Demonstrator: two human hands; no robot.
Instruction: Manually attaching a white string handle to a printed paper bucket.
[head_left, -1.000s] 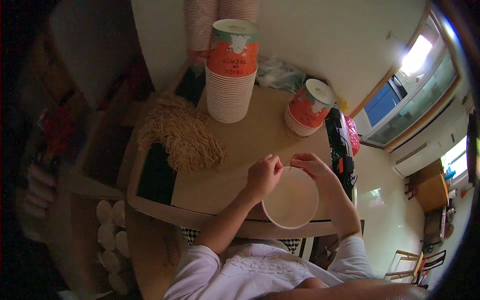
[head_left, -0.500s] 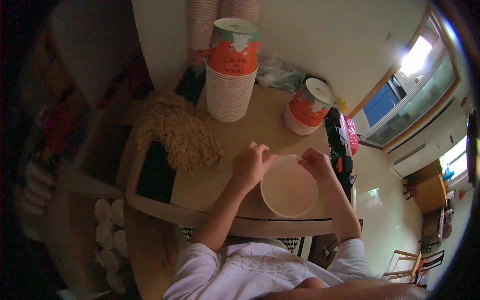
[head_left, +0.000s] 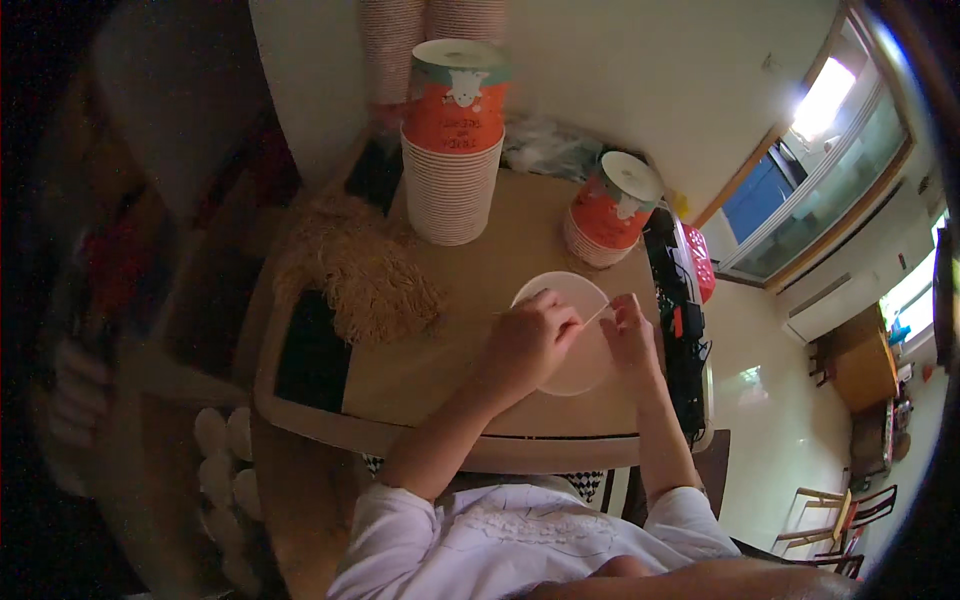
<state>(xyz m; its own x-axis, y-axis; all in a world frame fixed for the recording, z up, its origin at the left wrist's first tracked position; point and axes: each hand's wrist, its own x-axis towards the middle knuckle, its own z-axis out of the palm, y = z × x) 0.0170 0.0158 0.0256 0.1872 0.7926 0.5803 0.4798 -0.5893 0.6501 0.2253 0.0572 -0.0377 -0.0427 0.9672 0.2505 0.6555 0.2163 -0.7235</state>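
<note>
A round white paper bucket stands mouth up near the table's front edge, its pale inside facing me. Over its mouth, my left hand is closed in a pinch, its fingers partly hidden by the back of the hand. My right hand is pinched too, just past the bucket's right side. A thin, pale cord stretches between the two hands; whether it is fastened to the bucket I cannot tell. To the left lies a loose bundle of tan cords.
A tall stack of upside-down orange-and-green paper buckets stands at the back, a shorter stack to its right. Clear plastic wrapping lies behind. Black items and a red basket line the table's right edge.
The bucket sits slightly farther from me. My left hand has moved right, from the bucket's rim to over its mouth, and the cord now shows between both hands.
</note>
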